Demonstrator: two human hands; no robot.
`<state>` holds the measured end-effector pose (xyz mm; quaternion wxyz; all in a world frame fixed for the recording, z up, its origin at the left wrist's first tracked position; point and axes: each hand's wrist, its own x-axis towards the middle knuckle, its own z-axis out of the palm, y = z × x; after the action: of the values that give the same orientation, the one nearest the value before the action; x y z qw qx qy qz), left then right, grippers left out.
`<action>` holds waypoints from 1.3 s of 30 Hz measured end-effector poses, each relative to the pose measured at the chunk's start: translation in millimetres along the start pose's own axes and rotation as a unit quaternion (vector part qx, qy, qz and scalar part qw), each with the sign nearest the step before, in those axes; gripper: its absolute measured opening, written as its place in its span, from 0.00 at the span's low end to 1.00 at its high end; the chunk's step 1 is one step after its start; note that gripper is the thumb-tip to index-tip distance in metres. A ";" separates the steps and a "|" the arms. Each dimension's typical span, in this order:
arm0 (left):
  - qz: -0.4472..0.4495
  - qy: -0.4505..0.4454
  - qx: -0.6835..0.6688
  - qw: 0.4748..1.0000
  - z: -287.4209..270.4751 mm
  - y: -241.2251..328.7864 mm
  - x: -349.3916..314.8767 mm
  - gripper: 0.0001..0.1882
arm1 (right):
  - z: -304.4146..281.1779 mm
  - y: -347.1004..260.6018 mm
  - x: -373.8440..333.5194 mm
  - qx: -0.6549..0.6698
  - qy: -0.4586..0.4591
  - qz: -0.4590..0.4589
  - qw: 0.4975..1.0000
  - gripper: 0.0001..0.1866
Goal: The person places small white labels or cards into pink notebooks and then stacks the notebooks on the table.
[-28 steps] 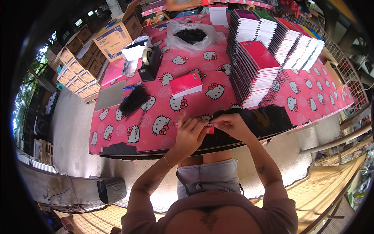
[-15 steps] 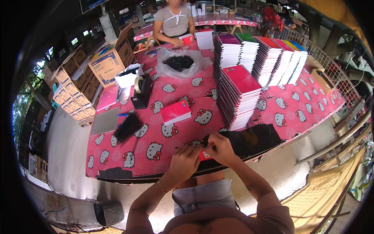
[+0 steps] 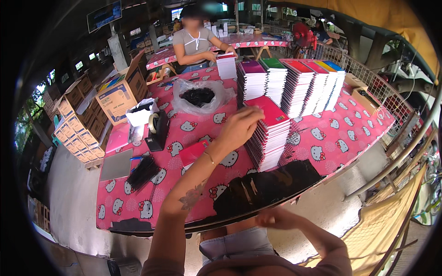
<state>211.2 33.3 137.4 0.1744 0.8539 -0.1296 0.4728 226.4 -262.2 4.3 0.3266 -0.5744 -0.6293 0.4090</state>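
Observation:
My left hand (image 3: 241, 125) reaches over the table to the near stack of spiral notebooks (image 3: 269, 147). Its curled fingers pinch the left edge of the topmost red notebook (image 3: 274, 112), which lies on that stack. Below the table's front edge hangs my right hand (image 3: 278, 218), off the table; its fingers are smeared by motion. Partly hidden behind my left forearm, a small red pad (image 3: 192, 152) lies on the pink patterned table cover (image 3: 133, 202). Loose black binding coils (image 3: 143, 172) lie in a bunch on the left side of the table.
Taller notebook stacks (image 3: 294, 89) in several colours stand behind the near one. A clear bag of black pieces (image 3: 198, 96), a tape dispenser (image 3: 157, 131) and a carton (image 3: 117, 99) sit farther left. Across the table a person (image 3: 195, 41) handles a white-paged stack. Black torn covering (image 3: 267, 184) lines the front edge.
My hands have parted. The left went forward to the notebook stack; the right dropped below the table edge. The person opposite has raised their hands to the paper stack. The view has shifted.

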 end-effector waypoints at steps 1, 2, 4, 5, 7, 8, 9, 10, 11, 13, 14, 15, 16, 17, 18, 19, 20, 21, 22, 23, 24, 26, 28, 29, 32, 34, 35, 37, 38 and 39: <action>-0.012 -0.028 -0.020 0.999 4.2 -6.0 -3.9 0.14 | 11.1 2.4 -21.0 0.034 -0.128 0.099 0.986 0.09; -0.008 -0.027 -0.033 0.999 5.8 -7.5 2.0 0.14 | 27.6 22.4 -50.0 0.000 -0.204 0.084 0.975 0.09; -0.018 -0.029 -0.060 0.998 10.1 -7.8 0.5 0.14 | 52.3 45.7 -87.3 0.041 -0.292 0.174 0.939 0.10; -0.016 -0.028 -0.063 0.997 10.4 -7.7 -1.4 0.14 | 62.4 51.9 -97.3 0.058 -0.308 0.212 0.926 0.10; -0.012 -0.025 -0.067 0.997 9.0 -10.9 3.0 0.14 | 73.4 65.5 -105.1 0.090 -0.298 0.247 0.918 0.11; -0.013 -0.006 -0.044 0.999 6.6 -8.2 0.1 0.13 | 76.5 70.4 -107.7 0.103 -0.289 0.253 0.917 0.11; -0.015 0.014 -0.019 1.000 1.7 -5.8 -4.1 0.13 | 82.4 73.4 -110.9 0.117 -0.281 0.259 0.917 0.11; -0.015 0.034 0.006 0.999 -4.3 -5.0 -8.4 0.13 | 86.8 75.6 -113.5 0.128 -0.273 0.264 0.916 0.12; -0.013 0.045 0.049 0.998 -13.8 -14.9 -19.0 0.13 | 91.5 77.7 -114.9 0.141 -0.262 0.265 0.917 0.12; -0.156 0.005 0.091 0.983 -39.6 -37.3 -60.0 0.11 | 94.7 78.7 -116.8 0.149 -0.261 0.269 0.915 0.13; -0.221 -0.059 0.136 0.964 -60.6 -49.6 -87.9 0.10 | 94.4 78.3 -116.1 0.150 -0.267 0.267 0.914 0.13; -0.285 -0.121 0.178 0.934 -79.7 -57.6 -116.6 0.10 | 93.2 78.0 -113.7 0.149 -0.276 0.264 0.912 0.13; -0.284 -0.145 0.195 0.928 -84.1 -59.8 -138.0 0.10 | 97.3 79.8 -115.0 0.155 -0.276 0.265 0.911 0.14; -0.285 -0.167 0.215 0.919 -92.2 -56.6 -160.1 0.11 | 95.3 79.8 -113.5 0.153 -0.286 0.266 0.908 0.14; -0.288 -0.187 0.236 0.909 -99.5 -52.4 -176.6 0.12 | 94.7 79.3 -111.8 0.149 -0.297 0.267 0.904 0.14; -0.278 -0.186 0.243 0.910 -99.5 -48.5 -185.2 0.13 | 94.5 79.2 -110.4 0.147 -0.307 0.268 0.901 0.15; -0.270 -0.186 0.249 0.911 -96.3 -42.7 -192.6 0.14 | 94.6 79.3 -110.6 0.144 -0.320 0.271 0.896 0.15; -0.263 -0.186 0.256 0.912 -93.9 -38.4 -198.8 0.15 | 95.3 79.2 -110.2 0.140 -0.331 0.273 0.892 0.15; -0.250 -0.195 0.265 0.911 -92.4 -35.2 -204.4 0.16 | 97.9 78.6 -109.5 0.138 -0.344 0.276 0.887 0.16; -0.235 -0.201 0.277 0.910 -91.3 -32.9 -207.8 0.16 | 98.1 79.4 -110.1 0.132 -0.358 0.277 0.882 0.16; -0.219 -0.207 0.288 0.909 -93.0 -32.0 -213.0 0.17 | 100.0 79.0 -111.2 0.126 -0.376 0.280 0.874 0.16; -0.184 -0.210 0.319 0.906 -97.7 -39.5 -224.6 0.18 | 104.0 76.9 -113.9 0.108 -0.414 0.286 0.857 0.17; -0.196 -0.204 0.314 0.906 -97.4 -38.0 -222.9 0.18 | 104.5 68.2 -119.4 0.070 -0.479 0.290 0.825 0.18; -0.184 -0.172 0.344 0.905 -99.5 -36.5 -221.5 0.18 | 103.9 61.8 -119.7 0.037 -0.521 0.290 0.802 0.18; -0.171 -0.109 0.363 0.909 -101.2 -15.6 -188.7 0.16 | 69.7 30.2 -108.4 -0.052 -0.520 0.298 0.799 0.19; -0.220 -0.109 0.310 0.919 -104.2 20.6 -170.8 0.14 | 18.7 -1.0 -67.3 -0.025 -0.275 0.304 0.912 0.23; -0.219 -0.113 0.293 0.924 -99.4 34.6 -171.8 0.13 | 13.6 -6.1 -52.6 -0.083 -0.037 0.207 0.974 0.24; -0.228 -0.174 0.244 0.927 -83.3 55.3 -194.2 0.16 | 5.5 -12.3 9.4 -0.064 0.200 -0.025 0.977 0.37; -0.231 -0.202 0.221 0.926 -76.3 64.5 -203.3 0.18 | 8.0 -10.9 43.5 -0.035 0.271 -0.057 0.960 0.42; -0.226 -0.172 0.228 0.931 -69.2 73.2 -206.2 0.19 | 8.3 -13.8 77.6 -0.094 0.320 -0.097 0.938 0.43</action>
<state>23.0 7.7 8.4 0.0518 0.9457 0.1502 0.2834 203.0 -186.6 8.2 0.4935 -0.6390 -0.5799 0.1088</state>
